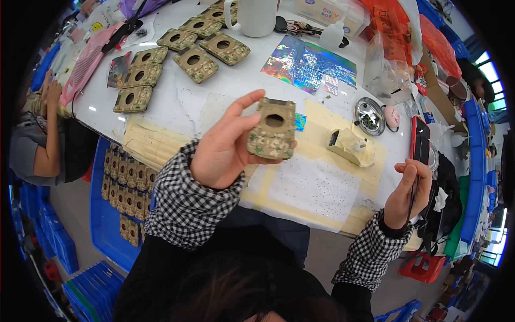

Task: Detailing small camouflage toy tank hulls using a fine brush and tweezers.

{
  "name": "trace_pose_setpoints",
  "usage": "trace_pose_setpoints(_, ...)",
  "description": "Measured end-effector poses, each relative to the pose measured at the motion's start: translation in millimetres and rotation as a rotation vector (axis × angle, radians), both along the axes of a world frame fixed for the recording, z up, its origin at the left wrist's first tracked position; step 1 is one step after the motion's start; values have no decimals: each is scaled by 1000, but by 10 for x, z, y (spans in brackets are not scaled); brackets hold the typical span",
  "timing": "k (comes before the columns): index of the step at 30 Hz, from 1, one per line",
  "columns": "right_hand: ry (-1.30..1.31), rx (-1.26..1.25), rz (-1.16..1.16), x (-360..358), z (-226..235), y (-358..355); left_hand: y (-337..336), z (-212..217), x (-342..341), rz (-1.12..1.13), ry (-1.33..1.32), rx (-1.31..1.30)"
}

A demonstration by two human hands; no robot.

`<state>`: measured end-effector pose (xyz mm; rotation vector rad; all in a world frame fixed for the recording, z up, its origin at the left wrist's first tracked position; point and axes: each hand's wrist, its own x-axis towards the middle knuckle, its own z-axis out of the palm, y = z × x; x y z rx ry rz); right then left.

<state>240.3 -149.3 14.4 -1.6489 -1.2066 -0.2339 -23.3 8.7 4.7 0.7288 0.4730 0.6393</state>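
Raised over the table's front part, a camouflage-patterned plastic casing (272,131) with a round dark hole sits in my left hand (225,147). The thumb and fingers grip it by its edges. To the right, my right hand (409,194) is held with curled fingers around a thin dark stick-like tool (412,198); its exact kind cannot be made out. Below the casing lies a white sheet (306,188) with many tiny dark specks, taped down with yellowish tape. Between my hands stands a small block wrapped in tape (351,147). Behind it is a round metal dish (369,117) holding small dark bits.
Several matching casings (196,64) lie at the back left, and more fill a blue bin (115,239) below the table's left edge. A shiny holographic sheet (287,63), white mug (256,19) and keys (300,27) stand farther back. A co-worker's arm (51,123) shows at left.
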Motion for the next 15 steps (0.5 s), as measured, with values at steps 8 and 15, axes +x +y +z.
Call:
trace_pose_setpoints(8, -22, 19, 48, -56, 11, -20, 450, 129, -549, 79, 359, 312)
trace_pose_setpoints(15, -20, -14, 26, -50, -2, -4, 681, 73, -260, -26, 500, 434)
